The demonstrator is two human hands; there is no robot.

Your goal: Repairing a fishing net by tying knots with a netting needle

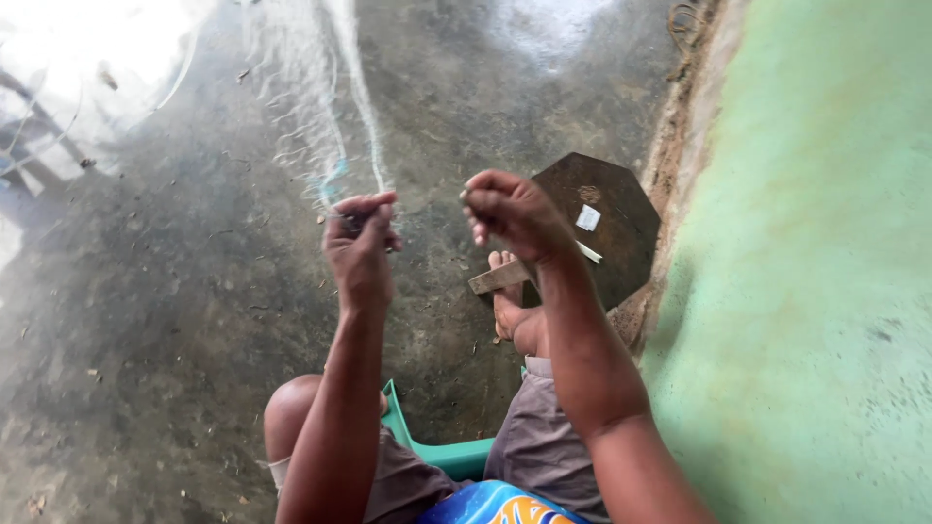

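A fine white fishing net (311, 107) stretches from the top of the view down toward my hands. My left hand (361, 243) is raised in front of me, its fingers closed on the lower edge of the net. My right hand (515, 212) is a little to the right, fingers pinched together as if on a thin line or small tool; what it holds is too small to make out. Both forearms reach up from my lap. My knees and grey shorts show below.
I sit on a green plastic stool (442, 448) on a dirty concrete floor (175, 311). A dark octagonal board (607, 218) and a short wooden stick (497, 278) lie by my foot (505, 306). A pale green wall (815, 272) runs along the right.
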